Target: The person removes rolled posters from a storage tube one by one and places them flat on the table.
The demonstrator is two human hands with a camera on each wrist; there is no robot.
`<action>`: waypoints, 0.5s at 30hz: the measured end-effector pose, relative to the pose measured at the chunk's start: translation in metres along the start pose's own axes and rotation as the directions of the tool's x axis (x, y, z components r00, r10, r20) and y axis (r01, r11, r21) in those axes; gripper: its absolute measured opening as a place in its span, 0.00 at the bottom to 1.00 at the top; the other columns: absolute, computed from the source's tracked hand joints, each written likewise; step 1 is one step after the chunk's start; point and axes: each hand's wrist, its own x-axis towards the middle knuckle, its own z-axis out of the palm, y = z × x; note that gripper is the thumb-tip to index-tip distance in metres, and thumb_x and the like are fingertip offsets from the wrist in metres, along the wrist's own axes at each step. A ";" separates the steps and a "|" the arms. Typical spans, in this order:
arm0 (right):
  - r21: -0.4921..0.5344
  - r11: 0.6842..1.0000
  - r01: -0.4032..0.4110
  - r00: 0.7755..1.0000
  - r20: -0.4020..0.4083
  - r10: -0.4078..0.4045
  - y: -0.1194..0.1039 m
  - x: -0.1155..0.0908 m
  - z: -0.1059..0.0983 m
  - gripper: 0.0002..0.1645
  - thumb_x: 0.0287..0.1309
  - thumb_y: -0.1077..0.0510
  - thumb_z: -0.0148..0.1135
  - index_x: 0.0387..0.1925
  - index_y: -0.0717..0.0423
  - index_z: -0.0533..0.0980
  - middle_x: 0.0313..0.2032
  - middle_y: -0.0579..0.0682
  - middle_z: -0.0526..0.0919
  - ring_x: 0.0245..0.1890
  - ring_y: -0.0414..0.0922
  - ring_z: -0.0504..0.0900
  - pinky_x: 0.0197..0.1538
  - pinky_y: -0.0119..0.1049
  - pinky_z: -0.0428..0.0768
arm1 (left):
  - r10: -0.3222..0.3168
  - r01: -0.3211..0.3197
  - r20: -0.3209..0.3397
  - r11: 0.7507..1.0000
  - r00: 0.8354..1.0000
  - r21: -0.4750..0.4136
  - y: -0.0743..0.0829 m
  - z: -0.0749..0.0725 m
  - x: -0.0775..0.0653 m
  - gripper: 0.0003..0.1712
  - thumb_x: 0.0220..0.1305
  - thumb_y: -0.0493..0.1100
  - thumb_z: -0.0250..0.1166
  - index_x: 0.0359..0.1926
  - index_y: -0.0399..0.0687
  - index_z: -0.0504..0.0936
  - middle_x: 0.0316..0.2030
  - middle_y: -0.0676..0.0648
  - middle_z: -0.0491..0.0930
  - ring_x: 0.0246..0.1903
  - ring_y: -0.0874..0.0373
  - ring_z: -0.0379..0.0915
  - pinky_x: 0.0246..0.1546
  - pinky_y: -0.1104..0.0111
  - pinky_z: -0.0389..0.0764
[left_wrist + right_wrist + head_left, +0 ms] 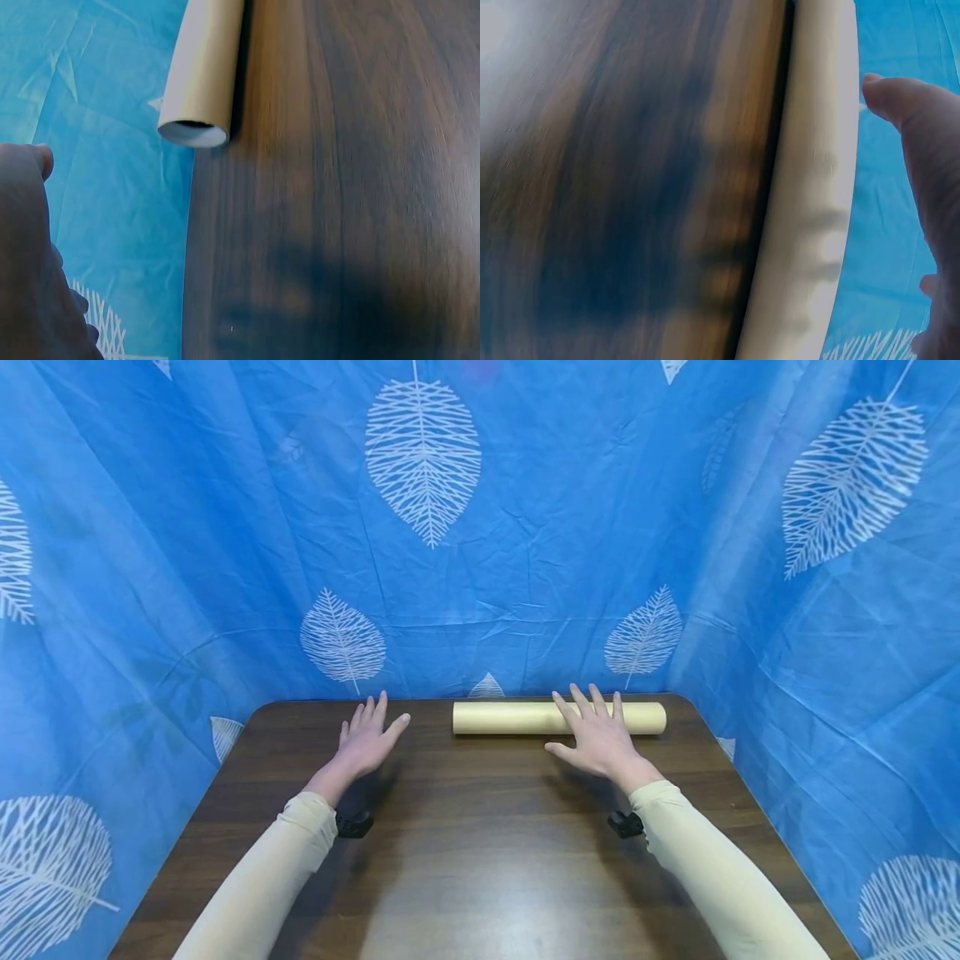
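A pale yellow hollow tube (510, 718) lies lengthwise along the back edge of the table. Its open end (193, 135) faces the left hand in the left wrist view. My right hand (600, 747) hovers over the tube's right half with fingers spread; the right wrist view shows finger shadows on the tube (810, 180) and a gap beside the thumb. To the left of the tube, my left hand (363, 743) is held above the table with straight fingers, its thumb pointing toward the tube. Neither hand holds anything.
The dark wood-grain table (465, 835) has rounded back corners. A blue curtain (525, 527) with white leaf prints hangs behind it and along both sides, close to the table's edges. A small black device (354, 824) sits at each wrist.
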 end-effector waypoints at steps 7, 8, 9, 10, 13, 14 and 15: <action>0.036 0.999 0.033 0.999 0.034 -0.035 -0.021 0.015 0.005 0.61 0.58 0.31 0.68 0.82 0.43 0.49 0.80 0.61 0.49 0.76 0.69 0.47 0.69 0.78 0.42 | 0.021 -0.016 0.041 0.993 0.999 -0.118 0.014 0.012 0.008 0.53 0.75 0.74 0.35 0.81 0.40 0.35 0.79 0.30 0.34 0.77 0.32 0.27 0.73 0.36 0.37; 0.038 0.999 0.034 0.999 0.038 -0.035 -0.023 0.017 0.006 0.61 0.57 0.33 0.70 0.82 0.43 0.49 0.79 0.61 0.50 0.76 0.70 0.48 0.68 0.78 0.43 | 0.020 -0.013 0.048 0.989 0.999 -0.148 0.017 0.013 0.009 0.53 0.76 0.73 0.36 0.81 0.40 0.35 0.79 0.30 0.34 0.77 0.33 0.27 0.74 0.37 0.38; 0.037 0.999 0.033 0.999 0.041 -0.035 -0.025 0.021 0.007 0.61 0.57 0.35 0.72 0.82 0.44 0.50 0.79 0.61 0.50 0.76 0.70 0.48 0.68 0.78 0.43 | 0.020 -0.010 0.055 0.984 0.998 -0.177 0.019 0.015 0.010 0.52 0.76 0.72 0.37 0.81 0.40 0.35 0.80 0.31 0.35 0.78 0.33 0.28 0.74 0.38 0.38; 0.037 0.999 0.032 0.998 0.044 -0.033 -0.026 0.024 0.009 0.61 0.57 0.37 0.73 0.82 0.44 0.50 0.79 0.62 0.51 0.76 0.70 0.49 0.68 0.78 0.43 | 0.017 -0.003 0.063 0.977 0.998 -0.211 0.022 0.017 0.010 0.52 0.76 0.71 0.38 0.82 0.41 0.35 0.80 0.32 0.35 0.78 0.34 0.28 0.74 0.39 0.39; 0.033 0.999 0.020 0.998 0.056 -0.022 -0.030 0.035 0.014 0.60 0.57 0.43 0.74 0.82 0.45 0.51 0.79 0.62 0.52 0.76 0.70 0.49 0.68 0.78 0.43 | 0.001 0.026 0.088 0.953 0.996 -0.302 0.029 0.023 0.013 0.50 0.77 0.70 0.41 0.82 0.43 0.36 0.81 0.35 0.38 0.78 0.38 0.32 0.75 0.42 0.42; 0.035 0.999 0.016 0.998 0.063 -0.018 -0.032 0.038 0.015 0.59 0.57 0.44 0.75 0.82 0.45 0.51 0.79 0.62 0.52 0.76 0.70 0.49 0.68 0.79 0.43 | -0.006 0.037 0.095 0.943 0.995 -0.330 0.032 0.026 0.014 0.50 0.77 0.69 0.42 0.82 0.43 0.37 0.81 0.36 0.38 0.79 0.38 0.33 0.75 0.43 0.43; 0.038 0.999 0.013 0.998 0.068 -0.015 -0.034 0.041 0.017 0.59 0.58 0.45 0.75 0.82 0.45 0.51 0.78 0.63 0.53 0.75 0.70 0.49 0.67 0.79 0.43 | -0.016 0.050 0.099 0.934 0.995 -0.354 0.034 0.029 0.015 0.50 0.77 0.69 0.44 0.82 0.43 0.38 0.81 0.37 0.40 0.78 0.39 0.35 0.76 0.44 0.45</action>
